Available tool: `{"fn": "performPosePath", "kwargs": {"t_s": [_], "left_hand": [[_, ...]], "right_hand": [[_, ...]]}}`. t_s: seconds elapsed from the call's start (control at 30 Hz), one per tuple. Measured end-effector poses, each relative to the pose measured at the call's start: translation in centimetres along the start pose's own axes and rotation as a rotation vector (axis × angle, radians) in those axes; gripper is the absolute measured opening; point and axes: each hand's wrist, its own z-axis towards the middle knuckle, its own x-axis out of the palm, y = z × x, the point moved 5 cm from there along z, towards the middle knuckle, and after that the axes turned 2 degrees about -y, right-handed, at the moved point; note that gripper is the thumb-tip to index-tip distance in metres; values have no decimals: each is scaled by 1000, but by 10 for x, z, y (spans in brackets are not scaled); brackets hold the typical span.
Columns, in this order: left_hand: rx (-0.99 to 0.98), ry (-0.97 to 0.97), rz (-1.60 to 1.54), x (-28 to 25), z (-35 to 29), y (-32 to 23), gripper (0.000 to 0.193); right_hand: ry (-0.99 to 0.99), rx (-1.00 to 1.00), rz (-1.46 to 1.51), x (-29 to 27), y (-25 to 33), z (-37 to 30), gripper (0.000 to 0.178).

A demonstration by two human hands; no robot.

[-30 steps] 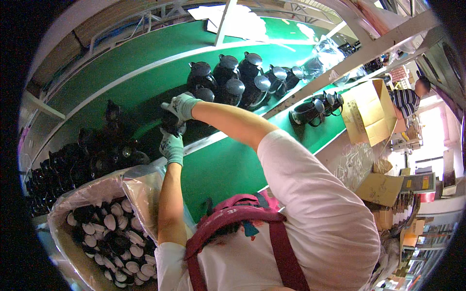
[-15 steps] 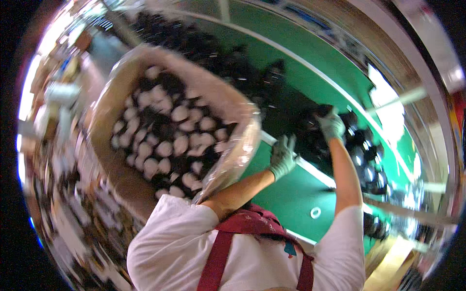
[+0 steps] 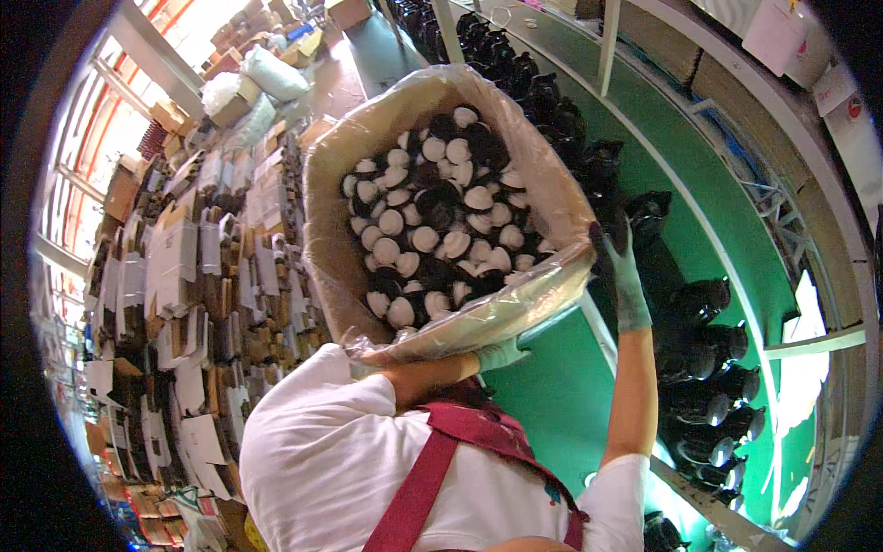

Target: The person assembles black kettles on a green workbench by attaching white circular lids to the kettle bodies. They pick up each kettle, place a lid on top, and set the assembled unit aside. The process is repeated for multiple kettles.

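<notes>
A large cardboard box (image 3: 361,124) lined with clear plastic stands in front of me, filled with many round white-and-black pieces (image 3: 425,238). My right hand (image 3: 623,276), in a pale green glove with dark finger areas, is at the box's right corner. Its fingers look stretched and parted, and they seem to touch the plastic-covered edge. My left hand (image 3: 501,354), gloved too, lies low beside the near side of the box. The box edge partly covers that hand, so its fingers are mostly hidden.
Black glossy parts (image 3: 704,405) stand in rows on a green work surface (image 3: 538,391) to the right, and more run along behind the box. Stacked flat cardboard (image 3: 184,267) fills the left. White bags (image 3: 274,75) lie at the far left. A pale frame post (image 3: 612,46) rises at the far side.
The view has swung left, and the box now sits nearer the middle. My right hand has left the black parts for the box corner; my left hand has gone to the box's near side.
</notes>
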Motion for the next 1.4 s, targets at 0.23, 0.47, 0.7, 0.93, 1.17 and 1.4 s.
{"fn": "performPosePath", "kwargs": {"t_s": [0.23, 0.47, 0.7, 0.93, 1.17, 1.4], "left_hand": [[-28, 12, -20, -28, -14, 23, 83], [-14, 50, -38, -60, -16, 52, 89], [13, 10, -185, -131, -23, 47, 95], [-86, -890, -128, -454, -108, 100, 101], [-920, -425, -821, -385, -180, 403, 63], [-732, -463, -938, -344, -213, 332, 39]], "right_hand": [[-76, -151, -428, 43, -23, 35, 56], [5, -67, -988, 147, -18, 32, 43], [31, -372, -1133, 145, -53, 13, 58], [-6, -80, -1143, 79, -43, 28, 68], [109, -244, -1130, 133, -52, 40, 68], [190, -296, -1281, 200, -49, 13, 60]]}}
